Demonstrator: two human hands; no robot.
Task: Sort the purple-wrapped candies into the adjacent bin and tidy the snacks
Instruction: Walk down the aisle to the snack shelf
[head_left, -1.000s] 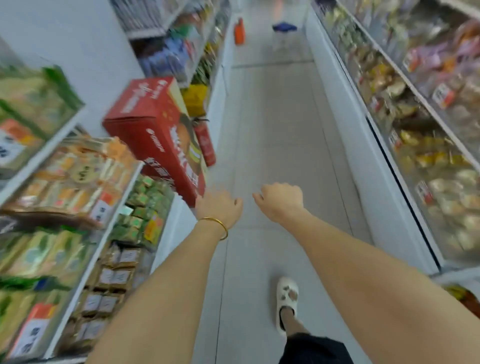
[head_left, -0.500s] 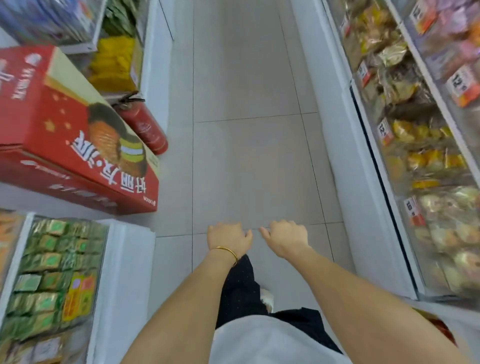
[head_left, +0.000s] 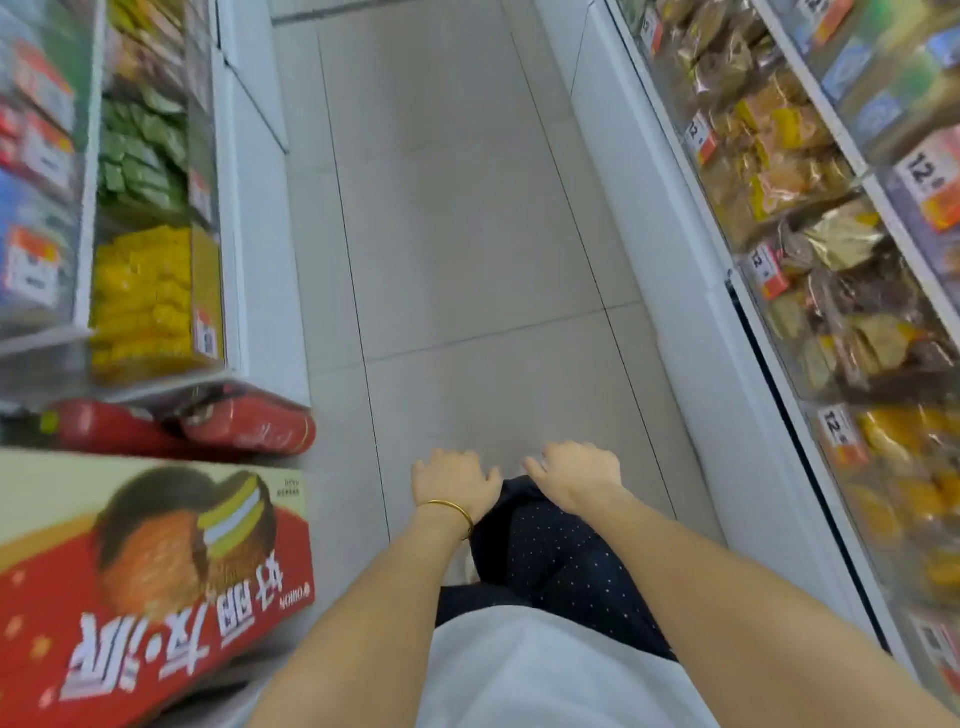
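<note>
Well, biggest thing: grey tiled floor (head_left: 457, 234) running up the middle of the aisle betw. two white shelf units. Right shelf unit (head_left: 675, 291) runs top to bottom of view; its clear bins (head_left: 810, 332) hold bagged snacks (head_left: 779, 130) in gold, brown and orange, all smeared, so no labels readable. Upper-right bins are cut off by the frame edge. Left shelf unit (head_left: 260, 249) is partly cropped at the left edge, contents blurred.

Red carton (head_left: 156, 597) sits bottom left w/ a snack-cake picture, its corner out of frame. White top (head_left: 545, 670) fills the bottom centre; both forearms reach fwd over it. Dark dotted fabric (head_left: 545, 551) on a raised knee shows betw. the arms. Two red fire extinguishers (head_left: 249, 428) lie under the left shelf, ends hidden. Above them are yellow packs (head_left: 140, 296), then green packs (head_left: 140, 150).

Left hand (head_left: 454, 480) hangs just beside the knee, fingers loosely curled, holding nothing. Right hand (head_left: 576, 473) is over the knee top, fingers likewise loosely curled and slightly apart, nothing in them; fingertips point away, so contact w/ the fabric is unclear. Price tags (head_left: 766, 270) show "12", rest illegible. Gold bracelet (head_left: 449, 506) rings the left wrist.

Purple-wrapped candies: can't pick them out anywhere; too blurred.
</note>
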